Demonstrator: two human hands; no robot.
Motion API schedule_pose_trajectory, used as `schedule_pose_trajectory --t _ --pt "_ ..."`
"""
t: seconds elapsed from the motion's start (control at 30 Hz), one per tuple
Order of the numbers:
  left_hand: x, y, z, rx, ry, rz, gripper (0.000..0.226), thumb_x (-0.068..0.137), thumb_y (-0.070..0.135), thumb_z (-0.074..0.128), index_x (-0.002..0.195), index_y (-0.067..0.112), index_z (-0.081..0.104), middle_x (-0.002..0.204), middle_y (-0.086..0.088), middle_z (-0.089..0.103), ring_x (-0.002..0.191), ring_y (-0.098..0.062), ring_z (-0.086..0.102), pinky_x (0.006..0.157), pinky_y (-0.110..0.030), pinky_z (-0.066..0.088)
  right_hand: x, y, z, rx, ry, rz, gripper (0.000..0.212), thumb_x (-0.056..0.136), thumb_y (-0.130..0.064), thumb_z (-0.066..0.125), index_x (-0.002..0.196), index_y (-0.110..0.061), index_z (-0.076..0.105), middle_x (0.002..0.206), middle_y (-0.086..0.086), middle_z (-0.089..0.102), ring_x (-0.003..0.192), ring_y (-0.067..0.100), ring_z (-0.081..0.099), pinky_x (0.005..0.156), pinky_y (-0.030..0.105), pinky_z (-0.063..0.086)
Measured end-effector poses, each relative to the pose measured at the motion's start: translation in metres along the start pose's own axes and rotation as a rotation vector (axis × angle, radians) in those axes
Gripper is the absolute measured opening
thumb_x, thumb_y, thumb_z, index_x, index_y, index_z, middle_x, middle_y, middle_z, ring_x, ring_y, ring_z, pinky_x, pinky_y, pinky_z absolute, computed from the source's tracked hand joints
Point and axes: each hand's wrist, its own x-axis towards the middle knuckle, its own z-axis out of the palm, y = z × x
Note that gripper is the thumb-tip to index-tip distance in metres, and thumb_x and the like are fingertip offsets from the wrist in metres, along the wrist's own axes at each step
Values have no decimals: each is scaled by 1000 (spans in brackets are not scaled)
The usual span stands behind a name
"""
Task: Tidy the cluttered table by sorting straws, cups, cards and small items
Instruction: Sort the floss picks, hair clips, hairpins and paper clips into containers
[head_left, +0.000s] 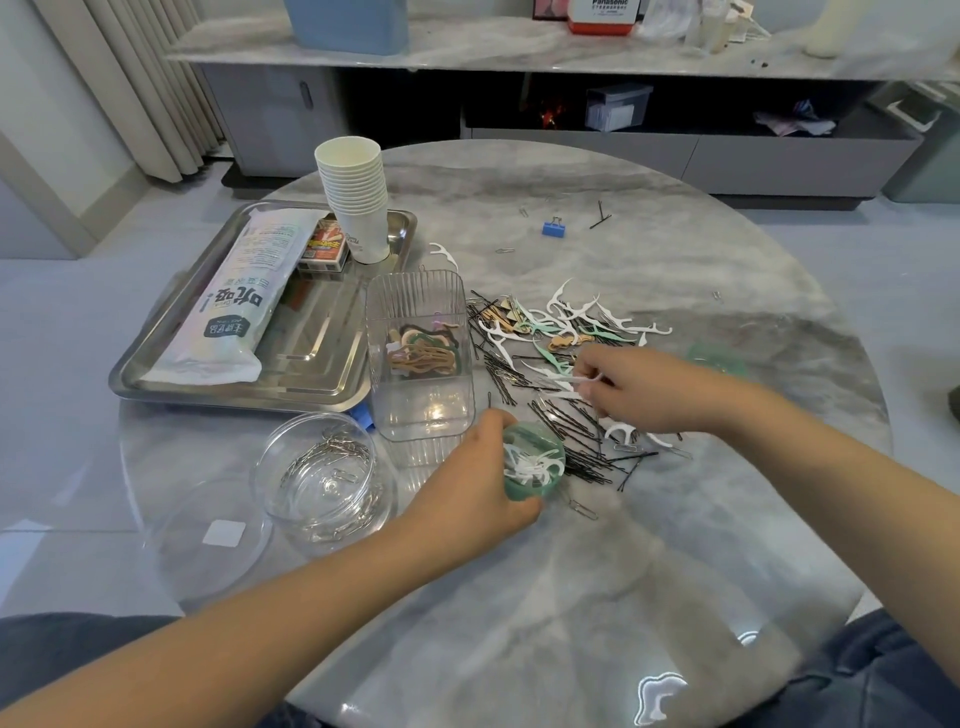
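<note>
Head view, centre of frame: the left hand (483, 483) grips a small green container (535, 465) holding white floss picks. Just right, the right hand (639, 389) pinches one floss pick (584, 381) above the mixed pile (550, 364). Picks look light, stiff, slippery; best pinched at the handle.

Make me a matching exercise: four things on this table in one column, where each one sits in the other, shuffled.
Things:
1. paper cups
2. paper clips
3. blue binder clip
4. green tub

Places:
A. in the left hand
B. in the round clear dish
C. stacked on the metal tray
D. alone on the bare table

Pairs: 1-C, 2-B, 3-D, 4-A
</note>
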Motion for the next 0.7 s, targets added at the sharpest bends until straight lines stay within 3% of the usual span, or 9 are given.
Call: schedule_pose_trajectory --t 0.17,0.27,0.4,0.57,0.7 --pt "1 2 4 -3 1 6 62 75 32 74 121 22 34 117 4 53 87 -5 54 62 -7 41 -21 -21 -7 -187 -155 -32 12 99 -26 39 90 -22 44 83 -3 51 79 19 49 70 31 39" --pt "3 3 7 6 9 -4 64 73 33 74 122 22 34 117 4 54 92 -9 57 71 -20 48 -18 -27 12 -242 -64 -35 15 97 -25 43 101 -14 54 94 2 57 92 24 54 78 32 45" --pt "7 6 8 -4 23 -16 69 72 31 74 126 21 34 119 2 55 96 -10 56 69 -16 43 -17 -25 13 -135 70 -96 24 92 -28 57 112 -18 65 105 1 65 99 18 58 83 29 46" --pt "16 8 9 -48 58 1 67 72 34 74 124 21 35 118 2 55 96 -9 56 63 -6 36 -17 -21 13 -16 110 -155 23 88 -15 60 104 -23 73 93 -7 70 83 9 61 70 15 43" --pt "24 14 10 -30 73 22 69 74 34 76 128 20 35 120 6 53 95 -3 48 64 0 35 -6 20 -15 220 331 -9 16 86 -11 65 95 -17 75 83 -6 68 68 0 56 59 2 39"
